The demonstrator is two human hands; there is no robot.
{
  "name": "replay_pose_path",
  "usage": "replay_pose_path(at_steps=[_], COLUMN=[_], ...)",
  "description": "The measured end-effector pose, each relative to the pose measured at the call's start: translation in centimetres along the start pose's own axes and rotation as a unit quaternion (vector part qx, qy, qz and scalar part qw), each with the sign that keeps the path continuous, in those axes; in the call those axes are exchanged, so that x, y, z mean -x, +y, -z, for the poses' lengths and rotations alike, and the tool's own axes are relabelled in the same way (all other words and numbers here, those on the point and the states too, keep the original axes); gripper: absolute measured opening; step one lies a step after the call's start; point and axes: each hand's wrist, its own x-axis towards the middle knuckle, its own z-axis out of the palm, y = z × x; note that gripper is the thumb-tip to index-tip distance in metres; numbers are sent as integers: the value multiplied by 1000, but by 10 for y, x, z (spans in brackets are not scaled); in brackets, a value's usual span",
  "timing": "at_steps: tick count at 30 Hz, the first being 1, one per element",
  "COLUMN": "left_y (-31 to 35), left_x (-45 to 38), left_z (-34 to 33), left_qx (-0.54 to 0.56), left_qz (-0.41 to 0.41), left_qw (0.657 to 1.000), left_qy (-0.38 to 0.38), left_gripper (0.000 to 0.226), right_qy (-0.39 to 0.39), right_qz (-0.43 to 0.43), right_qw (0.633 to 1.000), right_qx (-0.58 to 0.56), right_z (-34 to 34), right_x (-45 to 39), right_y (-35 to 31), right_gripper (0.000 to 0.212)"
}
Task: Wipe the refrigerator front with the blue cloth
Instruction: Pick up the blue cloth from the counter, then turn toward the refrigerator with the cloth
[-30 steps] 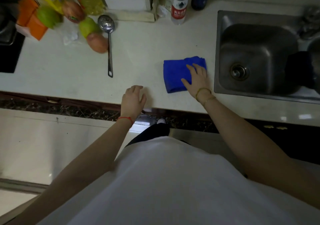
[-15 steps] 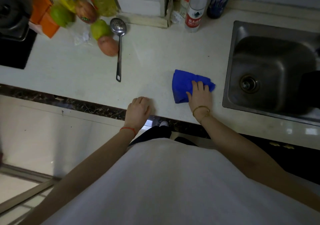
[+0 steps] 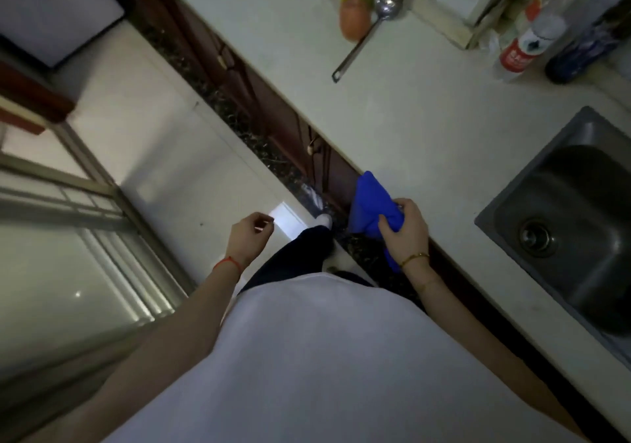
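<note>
The right hand gripped the blue cloth past the counter front edge. The left hand hung loosely curled, empty. Next: find the refrigerator, unseen here.

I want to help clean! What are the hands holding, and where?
The right hand grips the blue cloth at its bunched middle, off the counter. The left hand holds nothing.

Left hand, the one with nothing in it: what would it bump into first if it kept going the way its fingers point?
Probably nothing: the left hand hangs over bare floor tiles, though depth is unclear.
</note>
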Motion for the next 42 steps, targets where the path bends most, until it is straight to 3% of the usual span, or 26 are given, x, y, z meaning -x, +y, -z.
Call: replay_pose_path(at_steps=[6, 14, 18, 22, 24, 29, 33, 37, 42], left_y=[-123, -201, -214, -211, -217, -211, -224, -222, -214], left_x=[87, 138, 114, 68, 40, -32, -102, -159, -229], left_z=[2, 9, 38, 92, 117, 184, 231, 290, 367], left_qx=[131, 231, 281, 341, 364, 357, 365, 352, 328], left_qz=[234, 398, 422, 396, 390, 361, 369, 391, 399], left_qw=[961, 883, 853, 843, 835, 849, 841, 837, 840], left_qy=[62, 94, 126, 128, 138, 145, 152, 150, 165], left_gripper=[23, 28, 29, 21, 27, 20, 23, 22, 25], right_qy=[-170, -263, -273, -256, -241, -218, -228, -240, -256], right_qz=[0, -69, -83, -85, -95, -172, -208, -184, -95], right_qw=[980, 952, 947, 951, 954, 945, 935, 936, 946], right_qx=[105, 139, 147, 149, 153, 172, 174, 178, 173], right_z=[-45, -116, -152, -182, -195, -232, -279, -331, -406], right_x=[15, -15, -39, -56, -61, -96, -147, -219, -310], right_y=[-8, -56, -88, -125, -142, -174, -214, -293, -415], right_gripper=[37, 42, 43, 41, 40, 44, 48, 47, 42])
